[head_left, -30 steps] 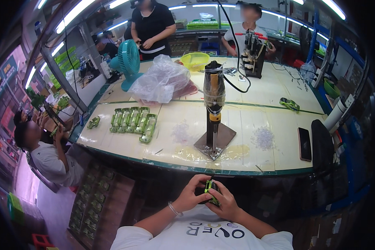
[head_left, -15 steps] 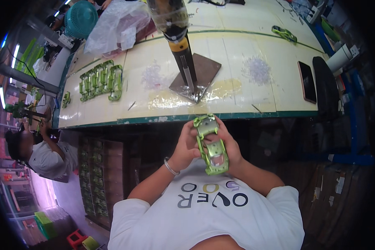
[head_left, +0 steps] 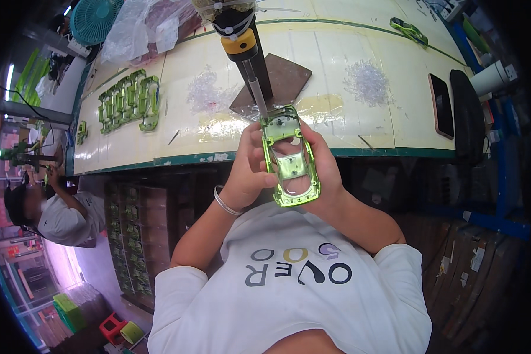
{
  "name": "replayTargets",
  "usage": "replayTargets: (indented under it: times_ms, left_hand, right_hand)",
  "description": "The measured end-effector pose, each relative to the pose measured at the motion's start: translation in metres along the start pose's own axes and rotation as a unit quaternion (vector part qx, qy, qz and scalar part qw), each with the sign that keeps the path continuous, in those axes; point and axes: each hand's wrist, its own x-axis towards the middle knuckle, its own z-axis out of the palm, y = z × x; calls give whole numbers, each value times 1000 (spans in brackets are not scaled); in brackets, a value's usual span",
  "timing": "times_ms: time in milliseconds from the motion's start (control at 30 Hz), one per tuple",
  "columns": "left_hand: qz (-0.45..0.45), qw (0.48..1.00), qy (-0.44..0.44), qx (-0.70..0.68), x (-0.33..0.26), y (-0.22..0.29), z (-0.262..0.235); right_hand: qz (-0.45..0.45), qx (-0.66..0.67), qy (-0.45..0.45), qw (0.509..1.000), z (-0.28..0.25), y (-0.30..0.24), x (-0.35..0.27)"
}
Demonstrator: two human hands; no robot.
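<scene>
A shiny green toy car body shell (head_left: 292,165), with window openings showing its inside, is gripped between both hands in front of my chest. My left hand (head_left: 249,171) closes on its left side, thumb along the edge. My right hand (head_left: 325,171) wraps its right side, some fingers hidden underneath. The shell's far end overlaps the table's front edge. Just beside that end comes the tip of a silver rod (head_left: 255,85) below a yellow-collared tool (head_left: 240,46); I cannot tell if they touch. Behind stands a brown square plate (head_left: 289,74) under clear film.
Several green shells (head_left: 150,106) stand in a row at left; another (head_left: 408,30) lies far right. Piles of small clear pieces (head_left: 367,82) flank the plate. A phone (head_left: 441,106) and black case (head_left: 469,112) lie at right. A co-worker (head_left: 68,218) sits at left.
Both hands have moved the car shell up and away from my chest, toward the rod and the table edge. The view has shifted slightly.
</scene>
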Motion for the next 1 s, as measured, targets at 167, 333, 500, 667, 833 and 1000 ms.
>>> replayTargets:
  times_ms: [167, 333, 500, 667, 833, 1000]
  left_hand:
    - [-7, 1000, -2, 8, -1, 1, -3]
    - [-7, 1000, 2, 16, 2, 6, 1]
    - [-4, 1000, -2, 16, 2, 8, 3]
    - [12, 1000, 7, -7, -3, 8, 4]
    - [-10, 1000, -9, -9, -1, 7, 1]
    - [9, 999, -41, -20, 0, 3, -4]
  right_hand:
    - [-7, -20, 43, 999, 5, 3, 0]
    - [6, -2, 23, 1000, 4, 3, 3]
    - [-2, -24, -14, 1000, 2, 1, 2]
    - [19, -12, -42, 999, 5, 5, -2]
    - [-12, -43, -59, 997, 5, 3, -2]
    - [-44, -92, 20, 995, 16, 9, -4]
